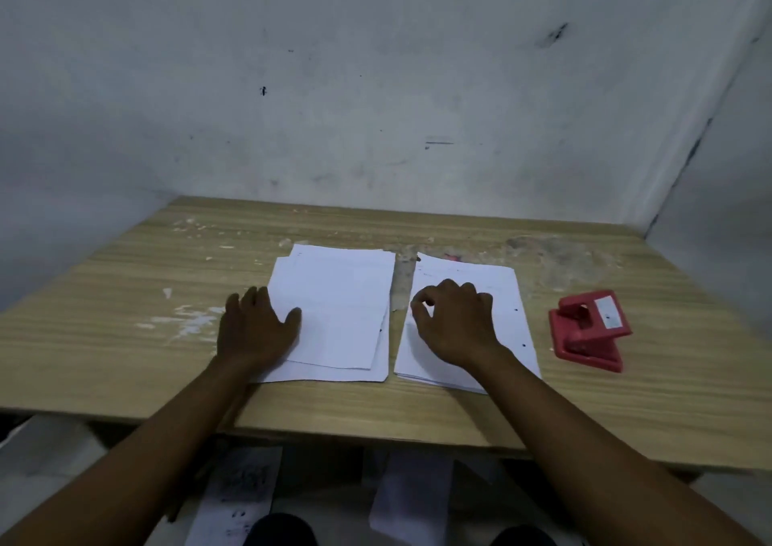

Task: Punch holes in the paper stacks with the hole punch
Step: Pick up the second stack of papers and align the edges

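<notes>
Two stacks of white paper lie side by side on the wooden table point(125, 278). The left stack point(342, 295) is loosely fanned; my left hand point(257, 328) rests flat on its left edge, fingers spread. The right stack point(507, 295) shows two small punched holes along its right edge. My right hand point(453, 320) sits on this stack with fingers curled, thumb and forefinger pinched near the stack's left edge; whether a sheet is held is unclear. A red hole punch point(591, 330) stands on the table to the right of the right stack, untouched.
The table stands in a corner of stained white walls point(376, 86), with the right wall close by the punch. Flaking white patches point(188, 320) mark the tabletop at the left. Printed sheets point(238, 495) lie on the floor below the table's front edge.
</notes>
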`<state>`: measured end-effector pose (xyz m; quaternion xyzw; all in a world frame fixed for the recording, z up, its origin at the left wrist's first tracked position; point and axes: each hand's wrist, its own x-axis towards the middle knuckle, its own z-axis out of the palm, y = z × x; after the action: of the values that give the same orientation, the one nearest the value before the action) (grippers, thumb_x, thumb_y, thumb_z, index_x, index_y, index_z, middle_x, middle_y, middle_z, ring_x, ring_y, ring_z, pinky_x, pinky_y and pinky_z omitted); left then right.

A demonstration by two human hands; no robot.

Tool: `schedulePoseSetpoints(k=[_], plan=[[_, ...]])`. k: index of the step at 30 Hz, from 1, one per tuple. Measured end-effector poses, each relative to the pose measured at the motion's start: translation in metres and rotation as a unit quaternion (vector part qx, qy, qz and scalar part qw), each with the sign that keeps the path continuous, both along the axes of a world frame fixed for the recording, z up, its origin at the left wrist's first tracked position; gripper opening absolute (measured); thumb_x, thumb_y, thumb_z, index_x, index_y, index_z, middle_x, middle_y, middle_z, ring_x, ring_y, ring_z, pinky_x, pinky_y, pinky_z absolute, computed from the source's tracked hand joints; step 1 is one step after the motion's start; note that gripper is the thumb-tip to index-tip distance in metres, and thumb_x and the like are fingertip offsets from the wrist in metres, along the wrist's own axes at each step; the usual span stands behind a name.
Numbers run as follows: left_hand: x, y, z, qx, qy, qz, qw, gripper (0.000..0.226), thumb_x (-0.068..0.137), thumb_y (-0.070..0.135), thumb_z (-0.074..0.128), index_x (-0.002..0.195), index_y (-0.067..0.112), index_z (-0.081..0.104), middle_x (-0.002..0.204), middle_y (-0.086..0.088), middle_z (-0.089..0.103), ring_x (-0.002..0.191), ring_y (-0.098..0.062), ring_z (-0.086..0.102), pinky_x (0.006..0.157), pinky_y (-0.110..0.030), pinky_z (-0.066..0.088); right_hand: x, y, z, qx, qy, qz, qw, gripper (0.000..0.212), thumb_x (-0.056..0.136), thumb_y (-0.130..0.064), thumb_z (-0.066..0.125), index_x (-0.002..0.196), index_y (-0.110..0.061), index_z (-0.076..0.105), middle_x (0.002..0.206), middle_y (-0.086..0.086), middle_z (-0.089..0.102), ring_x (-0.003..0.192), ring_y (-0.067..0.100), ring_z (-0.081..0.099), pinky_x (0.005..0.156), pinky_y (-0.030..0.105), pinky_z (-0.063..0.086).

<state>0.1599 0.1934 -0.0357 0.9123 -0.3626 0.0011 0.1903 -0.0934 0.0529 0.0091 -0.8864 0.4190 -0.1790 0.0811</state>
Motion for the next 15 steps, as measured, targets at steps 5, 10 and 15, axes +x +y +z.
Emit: schedulePoseSetpoints(k=[5, 10, 15], plan=[[-0.006, 0.004, -0.016, 0.004, 0.002, -0.003, 1.0, 0.084, 0.09, 0.066, 0.029, 0.151, 0.007, 0.031, 0.158, -0.012, 0.032, 0.147, -0.036, 0.022, 0.119, -0.049, 0.021, 0.047, 0.008, -0.001, 0.049, 0.142, -0.014, 0.989, 0.051, 0.102, -0.051, 0.032, 0.126, -0.02, 0.065, 0.133, 0.009, 0.054, 0.127, 0.034, 0.043, 0.104, 0.045, 0.029], [-0.003, 0.005, -0.018, -0.006, 0.0, -0.001, 1.0, 0.083, 0.091, 0.064, 0.03, 0.152, 0.008, 0.028, 0.16, -0.009, 0.029, 0.149, -0.034, 0.018, 0.121, -0.049, 0.017, 0.072, 0.012, -0.006, 0.084, 0.175, -0.029, 0.98, 0.054, 0.103, -0.052, 0.032, 0.12, -0.012, 0.065, 0.137, 0.013, 0.049, 0.128, 0.035, 0.04, 0.107, 0.045, 0.028], [0.0, 0.003, -0.018, -0.004, -0.004, -0.01, 1.0, 0.084, 0.091, 0.065, 0.031, 0.153, 0.01, 0.026, 0.162, -0.009, 0.025, 0.15, -0.034, 0.014, 0.121, -0.049, 0.014, 0.085, 0.004, -0.007, 0.135, 0.148, -0.062, 0.978, 0.049, 0.099, -0.048, 0.047, 0.132, -0.013, 0.053, 0.141, 0.014, 0.044, 0.13, 0.036, 0.039, 0.105, 0.044, 0.033]])
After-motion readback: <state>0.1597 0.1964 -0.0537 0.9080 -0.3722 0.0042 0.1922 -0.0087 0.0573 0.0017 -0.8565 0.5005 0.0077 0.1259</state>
